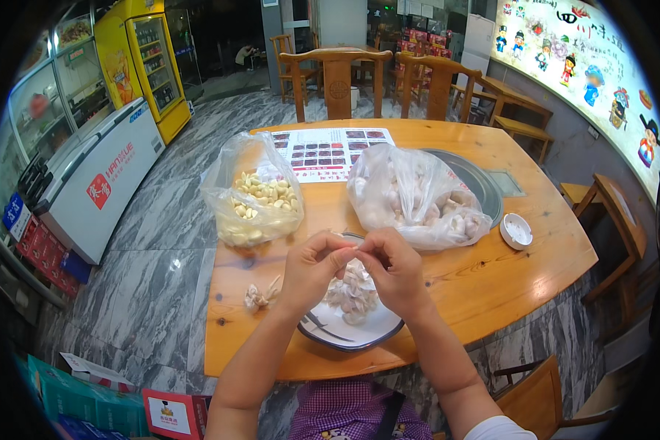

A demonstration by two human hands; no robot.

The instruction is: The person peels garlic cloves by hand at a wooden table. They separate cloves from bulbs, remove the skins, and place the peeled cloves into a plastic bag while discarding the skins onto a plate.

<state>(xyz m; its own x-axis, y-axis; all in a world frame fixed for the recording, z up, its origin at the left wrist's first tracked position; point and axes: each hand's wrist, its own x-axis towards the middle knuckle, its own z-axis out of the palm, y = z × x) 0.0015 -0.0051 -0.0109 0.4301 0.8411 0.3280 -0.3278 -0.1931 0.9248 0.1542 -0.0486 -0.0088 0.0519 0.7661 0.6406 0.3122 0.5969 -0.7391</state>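
Note:
My left hand (316,267) and my right hand (390,269) meet above a white plate with a dark rim (363,338). Fingertips of both hands pinch a small pale piece, probably a garlic clove, mostly hidden by the fingers. Garlic skins (352,297) are heaped on the plate under my hands. Beyond my left hand stands an open plastic bag (225,203) with peeled garlic cloves (267,195) in it. A plastic bag of whole garlic bulbs (412,192) lies beyond my right hand. Dry garlic stalks and skins (258,297) lie on the wood left of the plate.
On the wooden table (528,275) are a printed picture menu (319,159), a round metal inset (487,192) and a small white dish (516,231). Wooden chairs (341,82) stand at the far side, another chair (533,396) near right. Boxes (176,415) lie low at left.

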